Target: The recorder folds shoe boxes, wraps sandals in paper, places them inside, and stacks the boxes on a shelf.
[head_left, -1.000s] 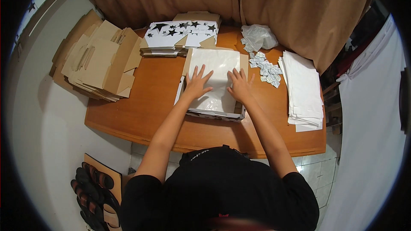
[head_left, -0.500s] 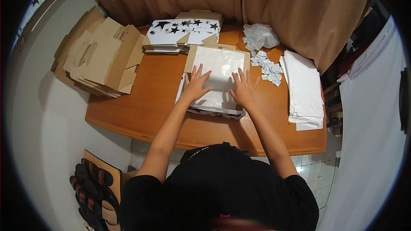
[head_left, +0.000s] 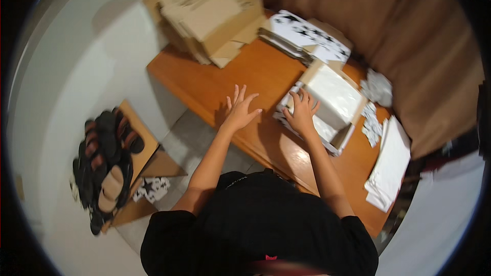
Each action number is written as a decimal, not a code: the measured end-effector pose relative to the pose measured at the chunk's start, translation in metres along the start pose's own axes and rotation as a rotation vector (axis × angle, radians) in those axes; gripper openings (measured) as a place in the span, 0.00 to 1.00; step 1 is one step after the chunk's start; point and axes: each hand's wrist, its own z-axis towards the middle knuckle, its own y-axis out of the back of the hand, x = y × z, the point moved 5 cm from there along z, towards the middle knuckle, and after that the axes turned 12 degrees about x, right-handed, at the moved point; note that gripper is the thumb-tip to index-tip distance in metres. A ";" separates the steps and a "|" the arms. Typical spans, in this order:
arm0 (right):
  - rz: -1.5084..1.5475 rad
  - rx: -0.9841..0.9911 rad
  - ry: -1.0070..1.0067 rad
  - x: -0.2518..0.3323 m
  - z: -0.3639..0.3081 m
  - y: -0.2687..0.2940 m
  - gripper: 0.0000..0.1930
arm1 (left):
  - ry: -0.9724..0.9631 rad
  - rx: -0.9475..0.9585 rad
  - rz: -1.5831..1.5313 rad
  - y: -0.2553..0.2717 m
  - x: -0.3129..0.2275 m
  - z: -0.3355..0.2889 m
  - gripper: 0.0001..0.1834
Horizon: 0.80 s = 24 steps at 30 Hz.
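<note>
On the wooden table stands an uncovered cardboard box (head_left: 343, 140), its outside white with black stars. White tissue paper (head_left: 335, 92) lines the inside and runs up over the raised lid. My right hand (head_left: 303, 111) is over the box's near left side with fingers spread and nothing in them; whether it touches the box I cannot tell. Left of the box, my left hand (head_left: 239, 110) hovers above the table's front part, fingers apart and holding nothing.
Flat brown cardboard (head_left: 209, 15) is stacked at the table's far left. Star-printed cardboard (head_left: 307, 36) lies behind the box. To the right are small white packets (head_left: 372, 125), a plastic bag (head_left: 377, 88) and white paper sheets (head_left: 388, 166). Sandals (head_left: 107, 148) pile up at lower left.
My view has turned left, so the table appears tilted and the sandals show more fully. My left hand has come off the box and moved left; my right hand is now at the box's left side.
</note>
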 end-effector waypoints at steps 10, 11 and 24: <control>0.127 0.343 0.608 0.275 0.005 -0.127 0.27 | 0.441 -0.395 -0.066 0.114 0.160 -0.195 0.27; 0.128 0.361 0.648 0.299 0.001 -0.138 0.27 | 0.474 -0.424 -0.068 0.122 0.173 -0.215 0.27; 0.217 0.719 1.147 0.525 -0.078 -0.260 0.26 | 0.997 -0.881 -0.001 0.176 0.286 -0.461 0.32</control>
